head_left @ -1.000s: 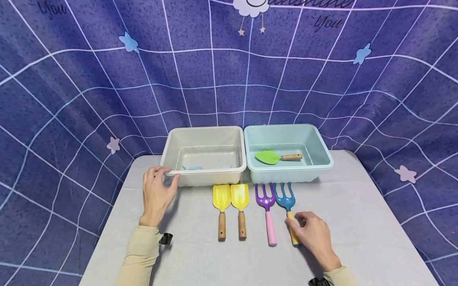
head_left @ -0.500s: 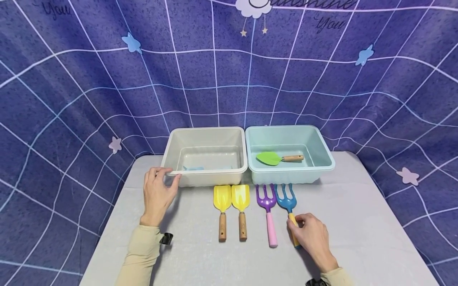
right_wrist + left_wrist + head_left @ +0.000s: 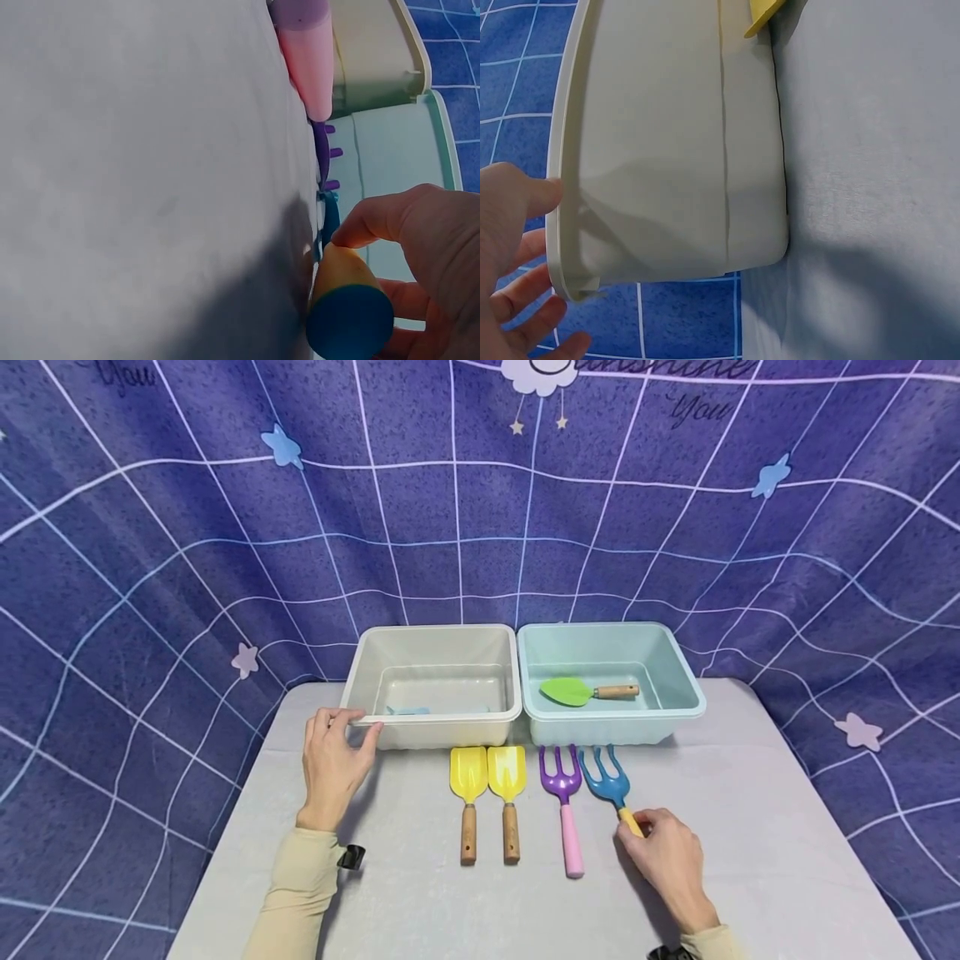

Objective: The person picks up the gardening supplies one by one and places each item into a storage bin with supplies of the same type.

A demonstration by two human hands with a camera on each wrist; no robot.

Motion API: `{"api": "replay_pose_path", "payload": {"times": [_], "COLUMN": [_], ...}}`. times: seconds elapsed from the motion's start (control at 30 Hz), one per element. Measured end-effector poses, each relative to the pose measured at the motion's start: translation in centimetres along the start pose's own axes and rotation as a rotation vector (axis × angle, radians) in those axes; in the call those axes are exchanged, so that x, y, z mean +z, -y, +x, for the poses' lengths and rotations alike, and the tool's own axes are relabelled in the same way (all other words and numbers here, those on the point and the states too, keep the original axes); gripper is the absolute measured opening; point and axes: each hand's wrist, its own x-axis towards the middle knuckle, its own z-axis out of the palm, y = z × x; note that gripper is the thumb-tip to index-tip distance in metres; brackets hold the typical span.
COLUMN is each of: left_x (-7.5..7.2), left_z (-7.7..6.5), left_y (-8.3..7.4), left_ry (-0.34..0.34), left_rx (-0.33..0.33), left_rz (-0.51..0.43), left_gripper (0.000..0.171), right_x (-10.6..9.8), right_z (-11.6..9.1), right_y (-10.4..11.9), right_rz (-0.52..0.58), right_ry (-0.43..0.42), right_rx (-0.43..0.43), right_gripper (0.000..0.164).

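My right hand [image 3: 669, 862] pinches the yellow handle of a blue hand fork [image 3: 609, 785], whose tines point at the blue bin. In the right wrist view the handle's blue end [image 3: 349, 322] faces the camera, thumb and fingers on either side of it. My left hand [image 3: 334, 768] holds the front left corner of the beige bin [image 3: 442, 731]; its thumb [image 3: 544, 196] lies on the rim [image 3: 564, 150]. Left of the blue fork lies a purple hand fork [image 3: 561, 781] with a pink handle. Two yellow shovels [image 3: 468, 777] with wooden handles lie side by side before the beige bin.
The light blue bin [image 3: 611, 727] stands against the beige one and contains a green trowel [image 3: 567, 692]. Something light blue [image 3: 408, 711] shows inside the beige bin, partly behind its front wall. A purple curtain [image 3: 480, 502] hangs behind the grey-covered table [image 3: 390, 893].
My right hand has taken hold of the blue fork's handle and swung it to the right, so the fork now slants. The left hand stays on the beige bin.
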Motion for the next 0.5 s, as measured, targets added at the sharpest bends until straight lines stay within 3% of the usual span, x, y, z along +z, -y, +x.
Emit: {"api": "replay_pose_path", "payload": {"times": [0.5], "left_x": [-0.01], "left_z": [0.03], "left_y": [-0.04], "left_ry": [-0.009], "left_rx": [-0.006], "left_rz": [-0.007], "left_gripper": [0.036], "right_x": [-0.57], "right_z": [-0.38], "right_y": [-0.02], "right_rz": [0.040], "right_ry": [-0.121], "right_rx": [0.036], "right_gripper": [0.026]}}
